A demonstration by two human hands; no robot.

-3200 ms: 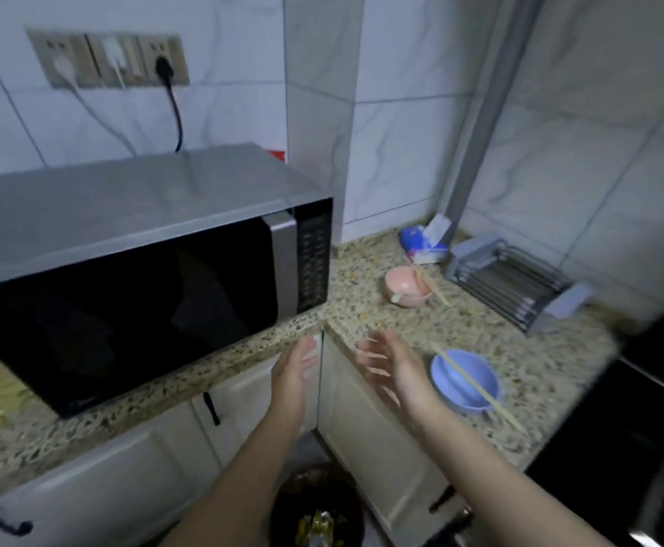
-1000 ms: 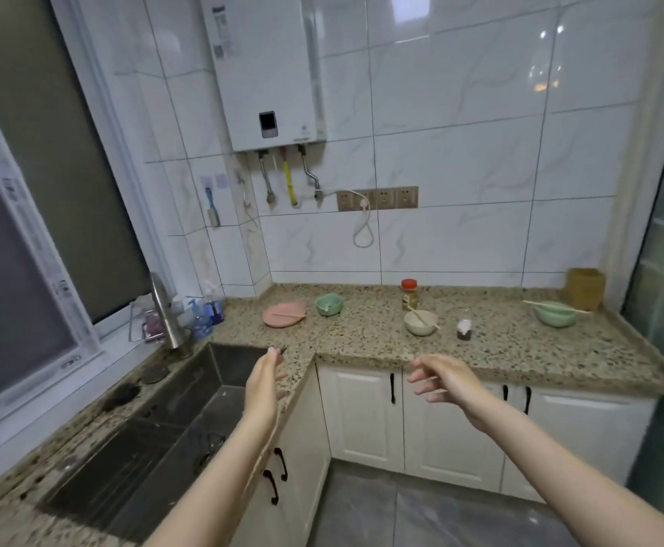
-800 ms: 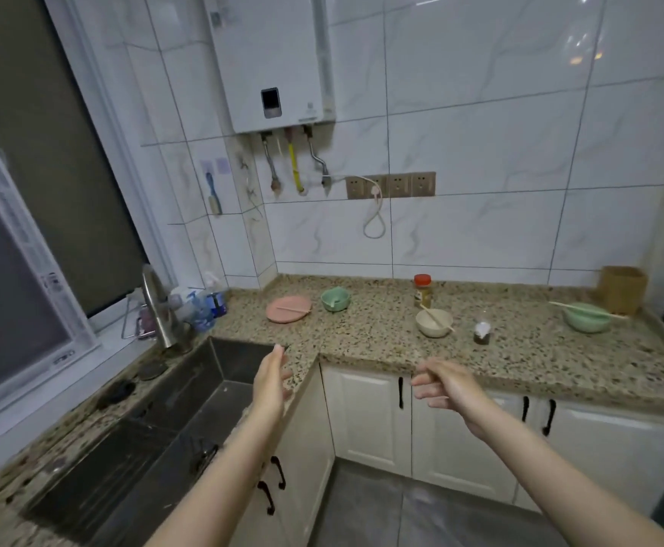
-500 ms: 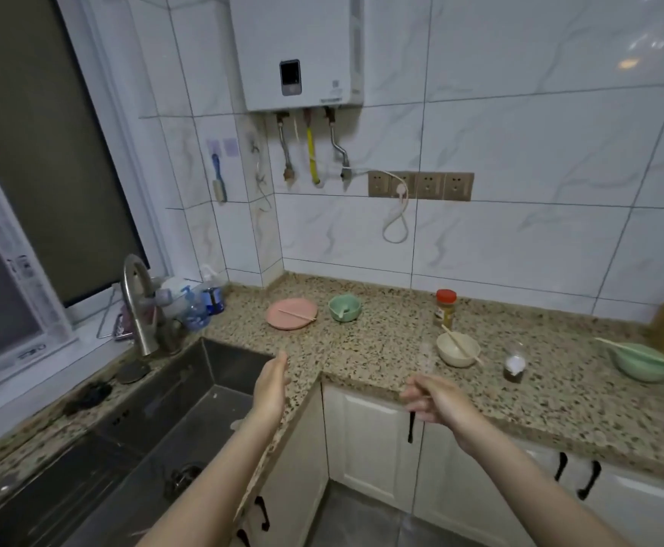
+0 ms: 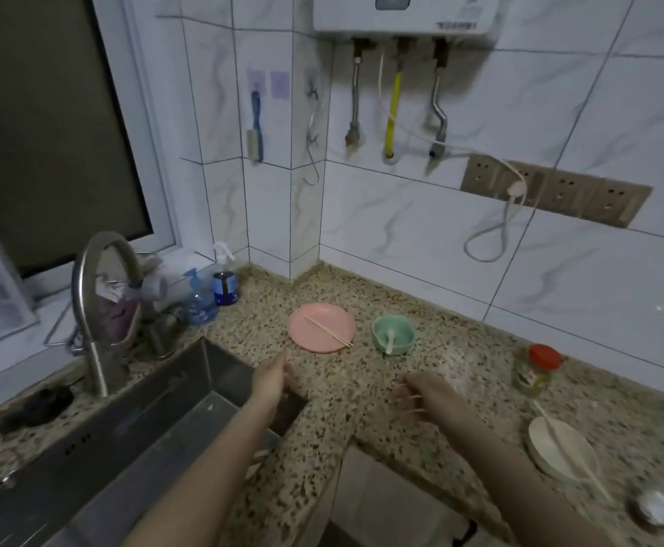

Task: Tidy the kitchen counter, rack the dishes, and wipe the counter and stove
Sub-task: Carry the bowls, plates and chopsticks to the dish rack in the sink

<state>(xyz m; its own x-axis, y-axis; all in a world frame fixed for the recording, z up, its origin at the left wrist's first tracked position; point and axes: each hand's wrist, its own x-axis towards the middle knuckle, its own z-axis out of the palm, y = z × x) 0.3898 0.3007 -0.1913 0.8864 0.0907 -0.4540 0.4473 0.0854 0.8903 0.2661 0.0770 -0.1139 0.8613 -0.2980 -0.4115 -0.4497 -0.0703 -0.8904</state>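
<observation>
Pink plate (image 5: 321, 327): sat flat on the bench (image 5: 361, 388) near the corner, chopsticks (image 5: 328, 330) lying across it, probably left as used and waiting for the rack.
Green bowl (image 5: 393, 334): just beside the plate, a spoon resting inside.
Cream bowl (image 5: 563, 450): well apart to my right, chopsticks propped across its rim.
Red-lidded jar (image 5: 535, 371): upright between the two bowls, nearer the wall.
Left hand (image 5: 269, 379): fingers straight, loose, empty, at the sink (image 5: 125, 436) corner, pointing toward the plate.
Right hand (image 5: 427, 394): fingers slack and lightly curled, holding nothing, hovering over bare bench.
Judgement: I was lined up to gather the plate and green bowl first.
</observation>
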